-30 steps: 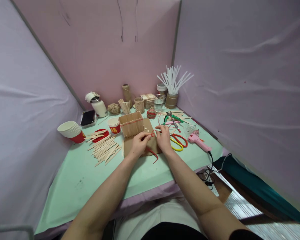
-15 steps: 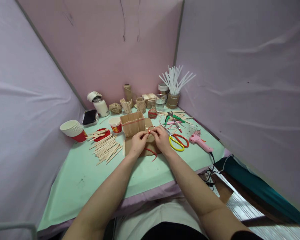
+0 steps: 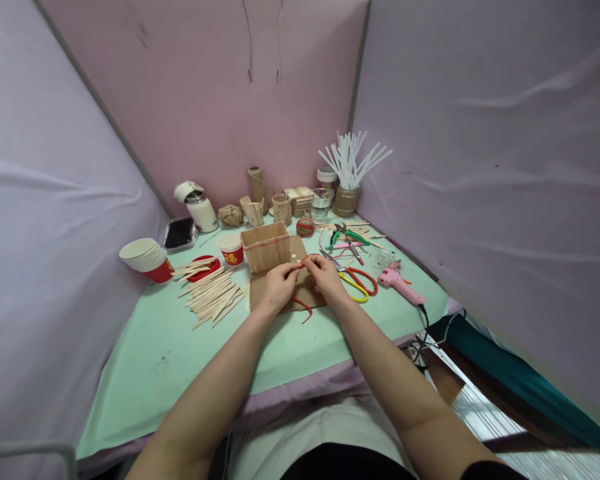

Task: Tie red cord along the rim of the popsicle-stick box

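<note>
In the head view, we hold a red cord [image 3: 303, 264] above the middle of the table [image 3: 190, 387] — our left hand [image 3: 280, 285] pinches it between thumb and forefinger, and our right hand [image 3: 326, 277] pinches it just beside, fingertips nearly meeting. How the remaining fingers are set we cannot tell. Below our hands, a red tail [image 3: 303, 304] droops toward the table's front edge; we cannot see whether it joins the pinched part. Under our hands lies a brown cardboard sheet [image 3: 263, 293], with an open wooden-stick box [image 3: 266, 253] upright toward its back-left corner. Scissors [image 3: 365, 279] lie just beside our right hand, and a pink glue gun [image 3: 403, 285] sits near the table's right edge. Loose sticks [image 3: 213, 297] spread left of the cardboard — a stack of paper cups [image 3: 147, 259] tilts at the table's left edge.
</note>
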Demonstrator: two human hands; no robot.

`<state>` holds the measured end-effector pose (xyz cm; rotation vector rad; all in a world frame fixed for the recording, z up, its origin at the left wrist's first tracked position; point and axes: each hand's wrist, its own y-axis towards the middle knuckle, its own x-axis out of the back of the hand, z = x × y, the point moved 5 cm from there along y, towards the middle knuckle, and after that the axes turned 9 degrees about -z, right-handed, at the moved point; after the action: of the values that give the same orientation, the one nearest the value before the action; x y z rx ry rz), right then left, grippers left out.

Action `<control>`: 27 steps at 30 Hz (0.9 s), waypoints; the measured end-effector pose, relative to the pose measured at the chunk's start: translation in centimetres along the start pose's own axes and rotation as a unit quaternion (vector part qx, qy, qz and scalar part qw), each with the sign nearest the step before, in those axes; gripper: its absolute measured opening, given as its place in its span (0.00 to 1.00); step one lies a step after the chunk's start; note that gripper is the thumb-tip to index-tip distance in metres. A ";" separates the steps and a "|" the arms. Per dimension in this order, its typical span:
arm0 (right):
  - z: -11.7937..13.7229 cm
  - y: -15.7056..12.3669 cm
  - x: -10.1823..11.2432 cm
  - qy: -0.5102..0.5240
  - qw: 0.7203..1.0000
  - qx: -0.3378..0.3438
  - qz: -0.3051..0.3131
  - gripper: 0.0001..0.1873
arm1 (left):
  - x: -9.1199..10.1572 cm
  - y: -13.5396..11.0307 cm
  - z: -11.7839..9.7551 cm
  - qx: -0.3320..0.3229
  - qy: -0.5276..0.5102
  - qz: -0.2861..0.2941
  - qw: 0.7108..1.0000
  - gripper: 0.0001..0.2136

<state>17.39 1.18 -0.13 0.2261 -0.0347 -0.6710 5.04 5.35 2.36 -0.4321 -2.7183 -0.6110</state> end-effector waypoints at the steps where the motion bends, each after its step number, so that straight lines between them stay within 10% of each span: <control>1: -0.1 0.0 0.0 0.005 1.000 -0.006 -0.001 0.12 | 0.0 0.0 -0.1 -0.001 0.002 0.006 1.000 0.11; 27: 0.0 0.0 -0.1 0.066 0.998 -0.012 -0.007 0.10 | -1.3 -0.5 1.4 0.139 -0.131 0.085 0.978 0.11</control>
<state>17.37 1.24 -0.14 0.2474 0.1012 -0.6692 5.72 5.27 0.49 -0.7035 -2.9115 -0.1307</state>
